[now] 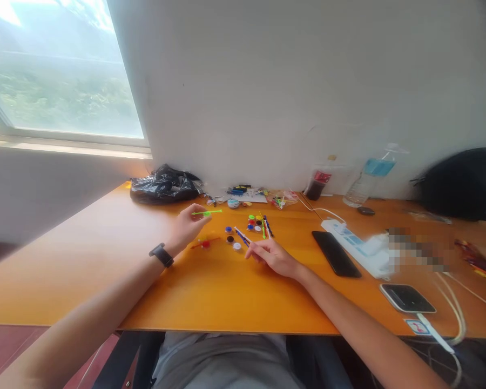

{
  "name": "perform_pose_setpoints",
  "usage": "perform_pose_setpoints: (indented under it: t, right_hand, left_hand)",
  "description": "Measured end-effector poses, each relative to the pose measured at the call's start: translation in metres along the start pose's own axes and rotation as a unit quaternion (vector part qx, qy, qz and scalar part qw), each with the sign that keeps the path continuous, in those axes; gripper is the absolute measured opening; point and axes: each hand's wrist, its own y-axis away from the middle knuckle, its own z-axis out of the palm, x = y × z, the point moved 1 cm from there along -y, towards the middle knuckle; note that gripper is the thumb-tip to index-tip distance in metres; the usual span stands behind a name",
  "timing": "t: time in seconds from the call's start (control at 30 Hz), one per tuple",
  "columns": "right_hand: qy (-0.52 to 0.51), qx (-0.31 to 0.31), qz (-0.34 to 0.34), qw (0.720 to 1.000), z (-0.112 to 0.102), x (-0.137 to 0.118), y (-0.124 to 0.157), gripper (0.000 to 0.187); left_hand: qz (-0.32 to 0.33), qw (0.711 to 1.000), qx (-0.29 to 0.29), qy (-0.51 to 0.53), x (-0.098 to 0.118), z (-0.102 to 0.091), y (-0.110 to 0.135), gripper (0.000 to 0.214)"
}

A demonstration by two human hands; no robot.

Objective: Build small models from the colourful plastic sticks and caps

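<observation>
One green stick; two phones

A crumpled black plastic bag is seen at the back of the orange wooden counter. A flat black phone is laid beside a white power strip. A black backpack is propped against the wall, right.

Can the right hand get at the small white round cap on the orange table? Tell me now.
Probably yes. The right hand rests just beside the small white round cap on the orange table, with only bare tabletop between them.
</observation>
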Motion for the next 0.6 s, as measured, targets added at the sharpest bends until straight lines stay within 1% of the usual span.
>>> perform_pose_setpoints:
  t: [0.1,0.2,0.27,0.37,0.47,0.53,0.6]
  right_hand:
    - [0.033,0.005,-0.008,0.999,0.000,-0.001,0.000,0.061]
    - [0.056,0.004,-0.018,0.998,0.001,0.000,-0.001,0.058]
    - [0.074,0.009,-0.026,0.997,0.003,0.002,-0.001,0.053]
    - [0.112,0.026,-0.039,0.993,0.004,0.002,-0.001,0.044]
    - [0.182,0.065,-0.056,0.980,0.005,-0.001,0.000,0.032]
    - [0.234,0.100,-0.074,0.964,0.004,-0.004,0.000,0.026]
    - [0.272,0.114,-0.090,0.951,0.004,-0.005,-0.001,0.022]
  left_hand:
    - [0.034,0.992,-0.042,-0.118,-0.004,-0.001,0.000,0.024]
    - [0.030,0.971,-0.098,-0.216,-0.007,-0.002,0.001,0.023]
    - [0.032,0.957,-0.127,-0.261,-0.007,-0.003,0.002,0.026]
    - [0.056,0.942,-0.140,-0.299,-0.006,-0.004,0.004,0.033]
    - [0.111,0.924,-0.135,-0.341,-0.001,-0.001,0.007,0.039]
    - [0.171,0.907,-0.128,-0.363,0.005,0.003,0.011,0.036]
    - [0.228,0.894,-0.125,-0.365,0.013,0.008,0.017,0.032]
